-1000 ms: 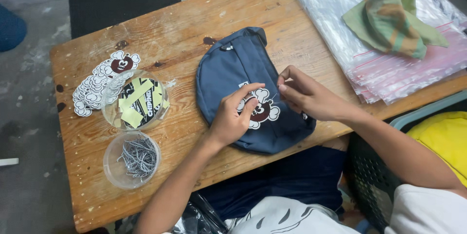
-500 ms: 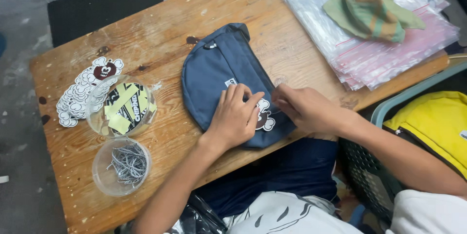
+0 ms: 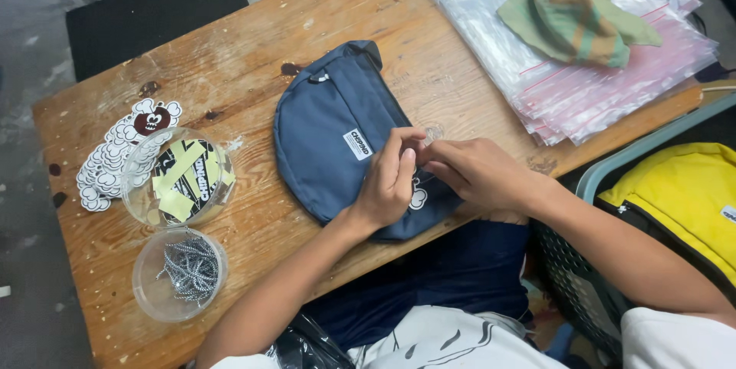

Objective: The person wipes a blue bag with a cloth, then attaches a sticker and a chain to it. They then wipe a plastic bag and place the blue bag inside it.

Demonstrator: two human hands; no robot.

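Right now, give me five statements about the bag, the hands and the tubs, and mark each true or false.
1. Both hands, left hand and right hand, meet at the bag. True.
2. The bag is yellow. False: it is blue.
3. The lower tub holds small metal chains. True.
4. The green cloth lies on the bag. False: it lies on the plastic sleeves.
5. The die-cut stickers sit right of the bag. False: they sit left of it.

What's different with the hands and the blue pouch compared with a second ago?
The left hand and right hand have closed together over the cartoon tag on the blue pouch, now hiding most of it; whether the fingers pinch it is unclear. The pouch, sticker stack and two clear tubs stay put.
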